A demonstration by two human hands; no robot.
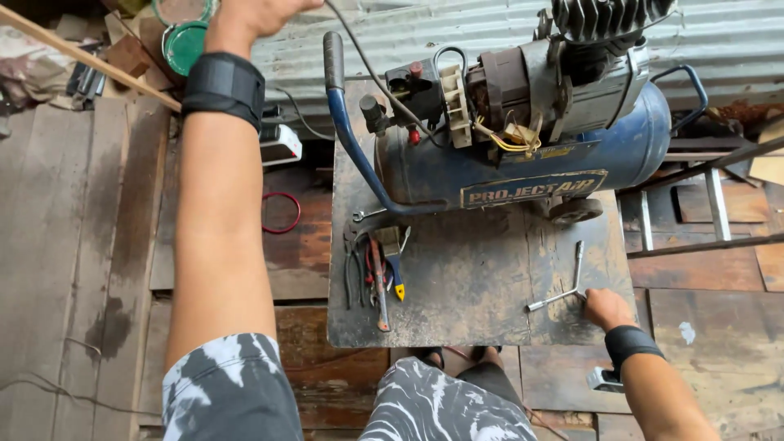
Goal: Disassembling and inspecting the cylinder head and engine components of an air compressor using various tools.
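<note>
My left hand (253, 16) is raised at the top edge with its fingers curled, partly cut off. A black cable (367, 69) runs from beside it down to the motor of a blue air compressor (523, 163). I cannot tell whether the hand grips the cable. The compressor stands on a dark metal plate (465, 286). My right hand (608, 309) rests on the plate's right front corner, closed on one end of a silver cross-shaped socket wrench (567, 292). Both wrists wear black bands.
Pliers and screwdrivers (377, 278) lie on the plate's left side, with a small spanner (365, 215) above them. A red ring (282, 212) and a white power strip (279, 144) sit on the wooden boards to the left. A metal frame (710, 204) stands to the right.
</note>
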